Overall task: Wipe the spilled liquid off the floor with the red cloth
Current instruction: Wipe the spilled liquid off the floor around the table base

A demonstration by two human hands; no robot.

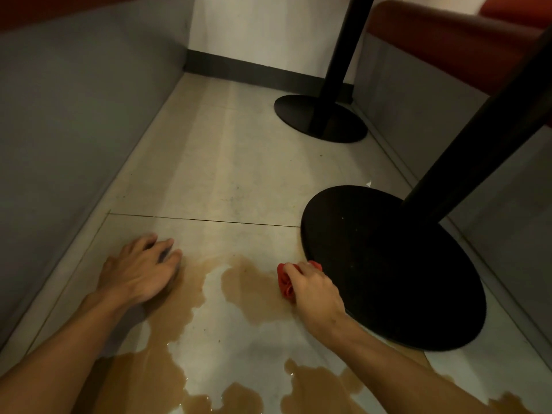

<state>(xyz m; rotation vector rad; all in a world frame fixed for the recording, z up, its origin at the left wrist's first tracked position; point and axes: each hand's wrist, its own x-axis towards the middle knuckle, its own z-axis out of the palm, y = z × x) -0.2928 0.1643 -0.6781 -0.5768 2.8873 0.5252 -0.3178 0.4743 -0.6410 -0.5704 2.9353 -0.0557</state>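
Observation:
Brown spilled liquid [257,289] spreads in patches over the pale floor tiles [227,162], from between my hands down to the bottom edge of the view. My right hand [316,291] grips a bunched red cloth [285,280] and holds it down on the right edge of the upper patch, right beside a black table base. My left hand [139,271] rests on the floor with its fingers spread, at the left edge of the spill. It holds nothing.
A large round black table base [388,270] with a black post sits just right of the cloth. A second black base [321,118] stands farther back. Grey bench panels [68,121] wall in both sides, and a white wall with dark skirting closes the far end.

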